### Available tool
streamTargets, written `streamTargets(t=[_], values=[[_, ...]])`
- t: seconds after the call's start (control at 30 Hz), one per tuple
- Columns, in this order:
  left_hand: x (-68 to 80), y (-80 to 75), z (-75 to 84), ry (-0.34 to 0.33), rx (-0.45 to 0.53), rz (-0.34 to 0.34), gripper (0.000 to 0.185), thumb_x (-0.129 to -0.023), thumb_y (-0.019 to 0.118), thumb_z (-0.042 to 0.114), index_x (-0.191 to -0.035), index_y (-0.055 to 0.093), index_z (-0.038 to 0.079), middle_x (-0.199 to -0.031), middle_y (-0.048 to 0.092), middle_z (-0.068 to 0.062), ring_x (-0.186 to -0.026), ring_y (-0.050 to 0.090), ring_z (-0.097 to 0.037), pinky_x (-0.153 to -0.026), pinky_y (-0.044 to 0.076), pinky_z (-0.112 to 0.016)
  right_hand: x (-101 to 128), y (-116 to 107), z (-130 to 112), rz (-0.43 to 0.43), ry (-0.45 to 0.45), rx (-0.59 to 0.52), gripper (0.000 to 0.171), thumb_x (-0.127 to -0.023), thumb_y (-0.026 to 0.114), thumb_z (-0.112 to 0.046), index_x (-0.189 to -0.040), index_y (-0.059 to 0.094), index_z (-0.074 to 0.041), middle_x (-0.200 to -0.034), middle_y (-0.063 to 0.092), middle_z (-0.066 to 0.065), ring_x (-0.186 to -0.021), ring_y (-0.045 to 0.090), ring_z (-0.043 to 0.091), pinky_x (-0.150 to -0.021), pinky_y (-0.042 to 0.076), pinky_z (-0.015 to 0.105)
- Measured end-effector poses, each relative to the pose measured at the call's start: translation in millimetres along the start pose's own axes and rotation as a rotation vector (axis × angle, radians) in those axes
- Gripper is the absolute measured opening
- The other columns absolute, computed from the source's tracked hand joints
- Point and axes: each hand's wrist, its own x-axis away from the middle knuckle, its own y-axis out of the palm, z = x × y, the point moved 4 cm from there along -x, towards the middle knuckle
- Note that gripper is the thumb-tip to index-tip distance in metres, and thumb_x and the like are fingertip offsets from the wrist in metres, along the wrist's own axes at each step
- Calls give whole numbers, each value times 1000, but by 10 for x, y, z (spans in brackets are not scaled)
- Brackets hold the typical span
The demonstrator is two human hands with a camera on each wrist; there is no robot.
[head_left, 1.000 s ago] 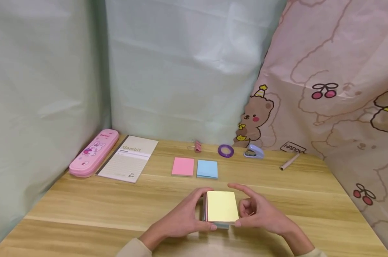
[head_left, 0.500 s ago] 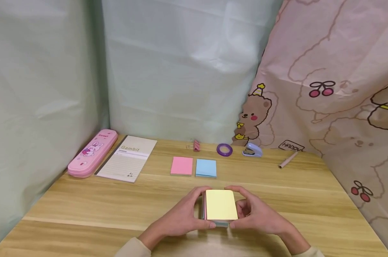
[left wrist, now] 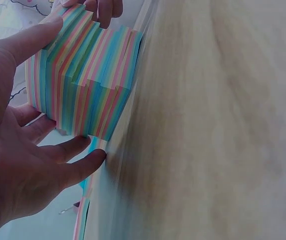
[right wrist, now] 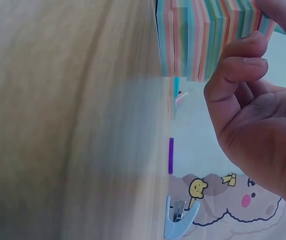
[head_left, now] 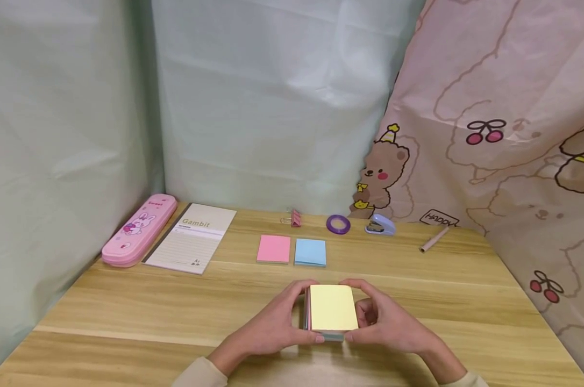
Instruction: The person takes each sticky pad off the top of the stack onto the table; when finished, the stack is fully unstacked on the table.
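Note:
A tall stack of sticky note pads (head_left: 333, 307), yellow on top, stands near the front of the table between both hands. Its layers show striped, uneven sides in the left wrist view, where the stack (left wrist: 85, 80) has the left thumb on one side and spread fingers on the other. My left hand (head_left: 275, 325) grips its left side, thumb at the near edge, index finger at the far edge. On the right side, my right hand (head_left: 396, 325) holds the top pads between thumb and index finger. The other right fingers curl beside the striped stack (right wrist: 197, 40).
Behind the stack lie a pink sticky pad (head_left: 274, 249) and a blue one (head_left: 310, 252). Farther back are a binder clip (head_left: 296, 219), purple tape roll (head_left: 347, 229), stapler (head_left: 381, 225) and pen (head_left: 434, 239). A notebook (head_left: 190, 239) and pink pencil case (head_left: 139, 231) lie left.
My right index finger has come down to the stack's far edge, and the right thumb has moved left along the near edge. The left hand keeps its grip.

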Motion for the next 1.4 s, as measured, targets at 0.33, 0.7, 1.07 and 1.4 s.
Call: streamTargets(t=[0.33,0.7,1.07,1.4], values=[[0,0,-4,-4,15,-1,98,-79,92,40,-158,40,13,-153,52,-1,-144,48,-28,-120,39,-61,4,-20,-23,21,-6,5,84,-86,84,-6,-156,37,-2,-75,56,-7,-64,51,1,-55,44,19],[-5,2,-17,-17,12,-6,97,-80,92,38,-158,40,15,-154,51,0,-147,46,-28,-121,38,-62,8,-40,-27,23,-12,-25,85,-86,83,-4,-156,35,2,-72,54,-9,-63,49,0,-55,42,18],[16,-9,-24,-28,14,-4,100,-79,92,39,-159,38,14,-155,50,-1,-148,45,-28,-122,36,-61,11,-54,-55,34,-23,-28,84,-86,83,-3,-156,37,1,-70,52,-8,-62,47,0,-53,40,19],[14,-7,5,-9,1,-2,94,-81,92,39,-157,41,17,-159,48,-1,-149,45,-27,-123,37,-59,25,-168,-82,63,-41,-47,84,-86,82,-1,-156,35,3,-69,49,-9,-60,43,-1,-48,35,21]])
